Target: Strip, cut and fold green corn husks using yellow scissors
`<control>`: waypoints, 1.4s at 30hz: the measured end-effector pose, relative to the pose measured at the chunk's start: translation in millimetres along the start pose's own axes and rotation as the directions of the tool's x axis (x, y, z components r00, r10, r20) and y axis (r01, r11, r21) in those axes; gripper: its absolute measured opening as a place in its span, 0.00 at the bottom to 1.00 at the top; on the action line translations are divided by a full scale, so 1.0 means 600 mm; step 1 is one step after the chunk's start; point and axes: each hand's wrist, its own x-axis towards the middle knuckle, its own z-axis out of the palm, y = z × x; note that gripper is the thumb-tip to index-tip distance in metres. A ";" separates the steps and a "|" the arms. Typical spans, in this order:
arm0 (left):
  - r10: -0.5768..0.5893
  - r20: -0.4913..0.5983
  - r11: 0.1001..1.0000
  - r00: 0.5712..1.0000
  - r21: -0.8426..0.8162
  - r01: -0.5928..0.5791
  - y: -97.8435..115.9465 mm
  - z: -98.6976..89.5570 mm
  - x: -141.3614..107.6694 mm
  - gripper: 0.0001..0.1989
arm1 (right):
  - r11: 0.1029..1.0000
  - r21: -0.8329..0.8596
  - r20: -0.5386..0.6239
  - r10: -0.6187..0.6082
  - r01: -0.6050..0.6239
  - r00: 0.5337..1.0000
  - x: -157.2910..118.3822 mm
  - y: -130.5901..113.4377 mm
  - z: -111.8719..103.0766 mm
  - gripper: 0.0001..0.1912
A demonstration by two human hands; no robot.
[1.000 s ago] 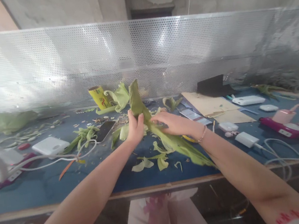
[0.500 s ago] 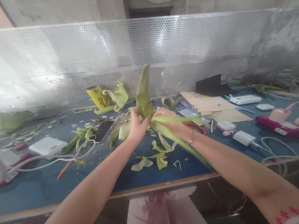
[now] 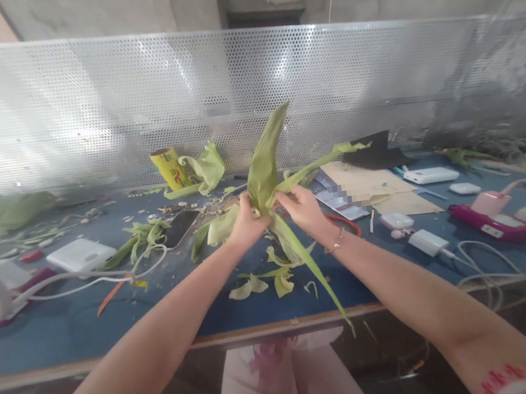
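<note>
A bundle of green corn husks stands up between my hands above the blue table. My left hand is closed round the bundle's lower end. With its fingers closed, my right hand pinches the base of a husk strip that stretches out to the right. Another long strip hangs from the bundle past the table's front edge. Below my hands lie torn husk pieces. A broad husk leaf is partly hidden behind my left hand.
At the back stands a yellow tube beside curled husk. A dark phone and white box lie left. Right are papers, a white charger with cables, and a purple power strip. A perforated metal screen closes the back.
The husk bundle's tip has tilted to the right. My right hand has turned and raised one strip, which points up and right, while the other strip hangs freely below.
</note>
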 end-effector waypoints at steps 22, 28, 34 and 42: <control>-0.093 -0.101 0.972 0.990 -0.223 0.069 -0.009 0.002 0.009 0.16 | 0.961 -0.148 0.204 0.260 -0.233 0.944 0.008 -0.004 -0.003 0.10; -0.224 -0.063 0.886 0.972 -0.430 0.176 -0.001 0.003 0.008 0.15 | 0.921 -0.385 0.180 0.135 -0.056 0.974 0.009 -0.004 -0.007 0.08; -0.176 -0.002 0.900 0.984 -0.405 0.160 -0.016 -0.002 0.011 0.15 | 0.845 -0.529 0.203 0.033 0.081 0.979 0.008 -0.003 -0.006 0.05; -0.091 -0.025 0.957 0.996 -0.280 0.080 -0.022 0.003 0.013 0.18 | 0.795 -0.576 0.272 -0.032 0.189 0.962 0.019 0.000 0.004 0.15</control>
